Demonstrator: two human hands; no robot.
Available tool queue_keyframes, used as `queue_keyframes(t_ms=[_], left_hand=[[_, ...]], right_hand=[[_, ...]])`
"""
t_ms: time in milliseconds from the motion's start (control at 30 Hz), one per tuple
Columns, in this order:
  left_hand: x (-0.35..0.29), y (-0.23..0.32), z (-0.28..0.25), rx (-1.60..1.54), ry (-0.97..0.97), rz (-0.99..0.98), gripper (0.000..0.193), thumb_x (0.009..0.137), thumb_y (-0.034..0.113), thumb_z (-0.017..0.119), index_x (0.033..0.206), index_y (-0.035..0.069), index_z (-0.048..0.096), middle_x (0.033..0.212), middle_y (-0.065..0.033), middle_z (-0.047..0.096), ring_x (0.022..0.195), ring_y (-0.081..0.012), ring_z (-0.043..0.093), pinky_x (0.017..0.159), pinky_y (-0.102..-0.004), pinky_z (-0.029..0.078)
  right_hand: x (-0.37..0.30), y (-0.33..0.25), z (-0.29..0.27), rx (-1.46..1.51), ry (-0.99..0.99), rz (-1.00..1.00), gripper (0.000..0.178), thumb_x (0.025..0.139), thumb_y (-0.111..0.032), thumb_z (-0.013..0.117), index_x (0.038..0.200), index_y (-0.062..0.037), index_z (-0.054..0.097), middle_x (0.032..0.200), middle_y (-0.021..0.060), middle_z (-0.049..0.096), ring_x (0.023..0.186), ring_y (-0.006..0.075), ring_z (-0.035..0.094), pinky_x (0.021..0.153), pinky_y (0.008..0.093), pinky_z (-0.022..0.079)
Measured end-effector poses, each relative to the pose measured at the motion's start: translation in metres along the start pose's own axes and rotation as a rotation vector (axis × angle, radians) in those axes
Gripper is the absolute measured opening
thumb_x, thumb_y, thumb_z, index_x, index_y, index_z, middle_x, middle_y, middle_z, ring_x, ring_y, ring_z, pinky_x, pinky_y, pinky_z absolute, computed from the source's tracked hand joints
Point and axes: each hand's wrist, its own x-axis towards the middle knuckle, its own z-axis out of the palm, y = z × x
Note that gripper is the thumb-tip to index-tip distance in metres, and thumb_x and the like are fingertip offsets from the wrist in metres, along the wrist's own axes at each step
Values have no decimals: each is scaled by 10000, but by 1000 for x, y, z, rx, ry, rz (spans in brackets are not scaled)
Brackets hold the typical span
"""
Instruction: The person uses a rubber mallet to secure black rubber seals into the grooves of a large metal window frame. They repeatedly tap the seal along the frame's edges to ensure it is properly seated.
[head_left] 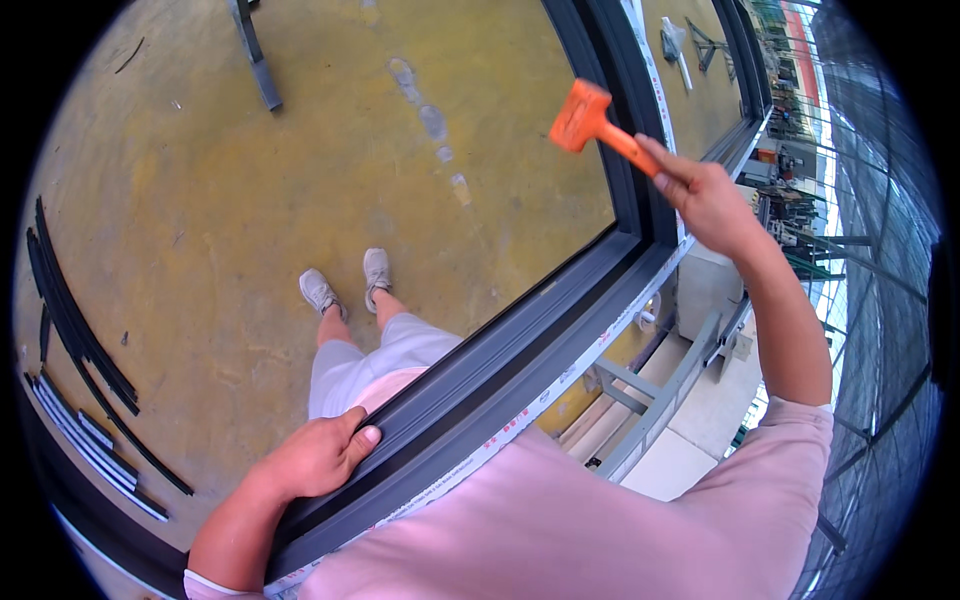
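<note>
My right hand [708, 200] is wrapped round the handle of an orange mallet [585, 118]. The mallet's head is raised to the left of the frame's corner, and the handle slants down to my fist. My left hand [318, 455] grips the near rail of a large dark grey metal frame [480, 365], thumb on top and fingers curled over the inner edge. White protective tape [520, 415] with red print runs along the rail's outer side. A second frame member [625, 150] meets this rail at a corner below the mallet.
Several dark strips [80, 320] and white-edged strips [95, 450] lie on the yellowish floor [220, 200] at left. A grey metal post [258, 70] stands at the top. Grey metal framing [650, 420] lies below the frame at right, beside a pale block [708, 290].
</note>
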Motion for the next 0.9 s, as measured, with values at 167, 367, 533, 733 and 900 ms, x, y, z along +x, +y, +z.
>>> queue_keyframes(t_ms=[167, 367, 533, 733, 900], left_hand=[[1, 1, -2, 13, -4, 6, 471, 1094, 433, 394, 1094, -16, 537, 930, -325, 650, 934, -517, 627, 821, -551, 491], [0, -11, 4, 52, -2, 35, 524, 1093, 461, 382, 1094, -32, 557, 954, -324, 655, 945, -505, 629, 838, -546, 486], [-34, -21, -3, 87, 5, -139, 503, 1080, 449, 419, 1089, -23, 595, 986, -299, 668, 973, -482, 637, 870, -536, 492], [-213, -30, 0, 367, 698, -607, 236, 943, 232, 651, 1049, 28, 705, 1057, -210, 702, 1037, -410, 644, 913, -462, 507], [-284, -115, 127, -70, 3094, -274, 202, 925, 152, 577, 858, -28, 638, 931, -172, 669, 897, -239, 649, 877, -366, 514]], right_hand=[[-12, -50, 7, -408, -421, -297, 449, 973, -118, 603, 1407, -230, 621, 934, 182, 727, 807, 370, 677, 753, 424, 550], [-35, -97, 61, -103, -513, -647, 438, 979, -144, 590, 1414, -192, 616, 852, 189, 712, 771, 405, 660, 714, 470, 527], [-28, -170, 63, -92, -592, -625, 432, 1020, -166, 538, 1451, -169, 573, 829, 230, 678, 756, 414, 646, 722, 485, 512], [-55, -224, 94, -208, -732, -1005, 487, 1013, -158, 548, 1497, -197, 513, 877, 257, 685, 825, 427, 656, 760, 489, 515], [-83, -269, 121, 415, -801, -712, 584, 1022, -90, 504, 1584, -77, 348, 927, 89, 654, 628, 194, 582, 654, 342, 516]])
